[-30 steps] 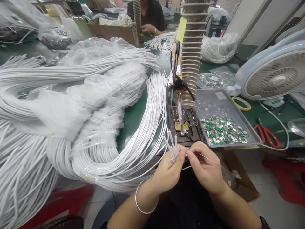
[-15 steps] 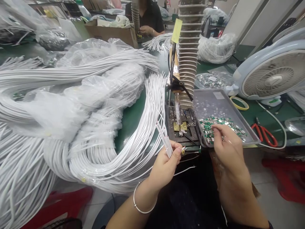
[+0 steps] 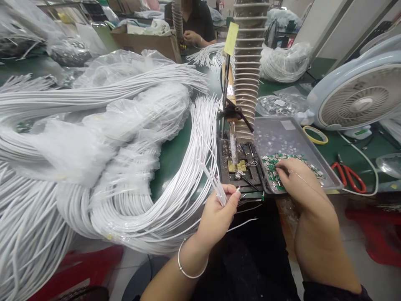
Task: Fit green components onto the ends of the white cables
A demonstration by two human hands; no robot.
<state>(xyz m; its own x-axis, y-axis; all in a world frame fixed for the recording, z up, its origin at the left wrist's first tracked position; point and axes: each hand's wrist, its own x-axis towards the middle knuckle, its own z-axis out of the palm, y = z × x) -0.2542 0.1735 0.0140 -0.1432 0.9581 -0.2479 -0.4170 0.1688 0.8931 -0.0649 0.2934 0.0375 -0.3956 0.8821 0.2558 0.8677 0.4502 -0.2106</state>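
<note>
My left hand is closed around several white cables, whose stripped ends point up past the fingers. One cable's reddish wire tip shows between thumb and forefinger. Over the near part of a grey tray, my right hand has its fingers curled together at a pile of small green circuit boards with metal connectors. Whatever lies between those fingertips is hidden. Between the hands stands a soldering iron, tip down, above a yellow sponge in a dark holder.
Bundles of white cable, partly bagged, cover the left side. A ribbed hose hangs behind the iron. Right of the tray are red-handled cutters, a tape roll and a fan. Another person sits opposite.
My right hand has lowered slightly to the left, onto the circuit boards. A small yellowish-metal piece by my left fingertips is gone from view, and a bare cable end shows there.
</note>
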